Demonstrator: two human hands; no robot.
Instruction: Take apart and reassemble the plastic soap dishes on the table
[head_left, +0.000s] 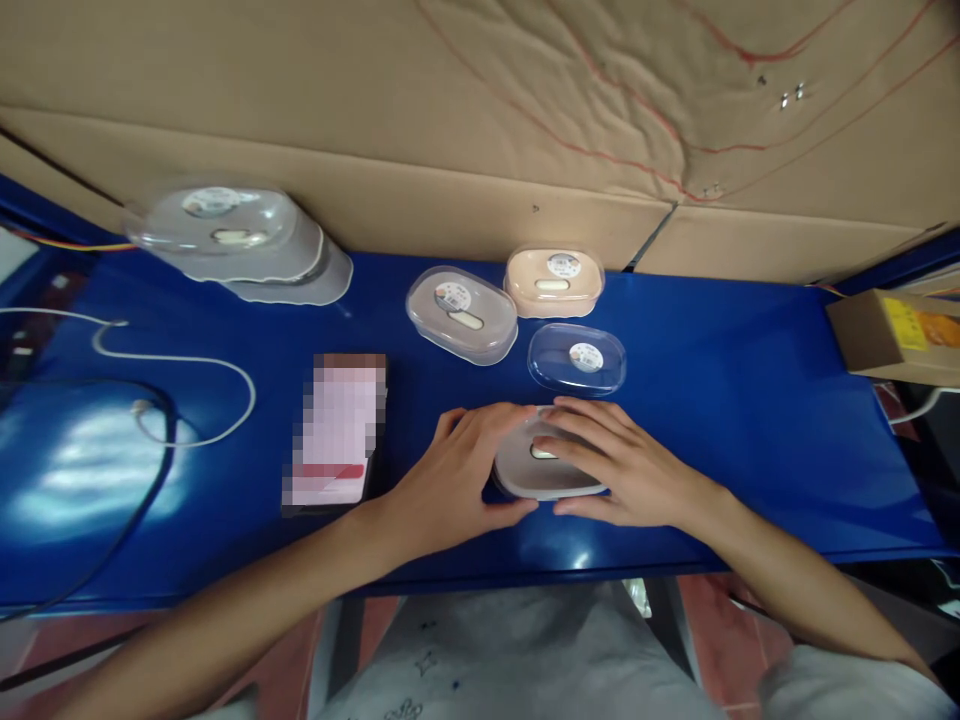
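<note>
A pale grey oval lidded container [517, 462] lies on the blue table in front of me. My left hand [472, 465] curves round its left end, thumb at the near edge and fingers at the far edge. Over its right part spreads my right hand [611, 460], with fingertips on the lid and the thumb along the near rim. The hands hold the container between them and partly cover it. Just beyond it rests a clear plastic cover [551, 365] with a round label.
Farther back stand a pinkish container [435, 325] and a peach one [536, 295], both under clear covers. Stacked grey containers [300, 265] are at the back left. A phone [337, 430], a white cable [202, 360] and a cardboard box [870, 335] lie around; a cardboard wall [337, 180] closes the back.
</note>
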